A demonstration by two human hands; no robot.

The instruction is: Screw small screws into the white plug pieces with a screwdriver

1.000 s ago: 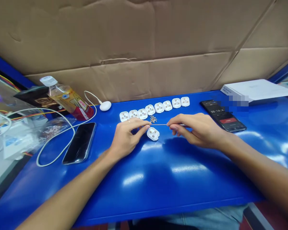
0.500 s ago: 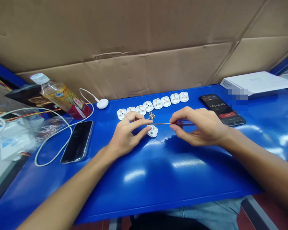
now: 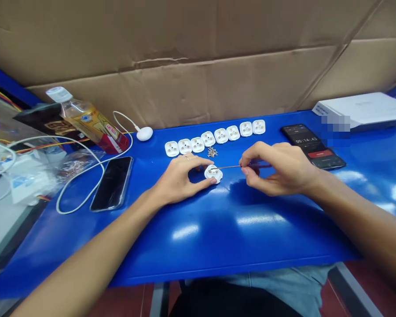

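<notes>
My left hand (image 3: 178, 178) is closed on the edge of a white plug cover (image 3: 214, 175) with brass-coloured metal parts inside, thumb at the near side and fingers at the far side. In my right hand (image 3: 280, 169) is a screwdriver, pinched near the front of its dark reddish handle. The thin screwdriver shaft (image 3: 229, 167) points left, nearly level, and its tip is over the plug cover; whether it sits in a screw I cannot tell. Just behind the cover lies a small pile of screws (image 3: 212, 152). Several similar white plug covers (image 3: 221, 136) stand in a slanting row farther back.
On the left are a drink bottle (image 3: 92, 123), a phone (image 3: 112, 184), a white cable (image 3: 61, 189) and a white round case (image 3: 144, 134). A phone with a running timer (image 3: 312, 145) and a white box (image 3: 366, 110) lie right. Cardboard (image 3: 198, 88) closes off the back.
The camera view has shifted a little. My left fingers have moved from the screwdriver tip to the plug cover's rim, and the tip now reaches over the cover.
</notes>
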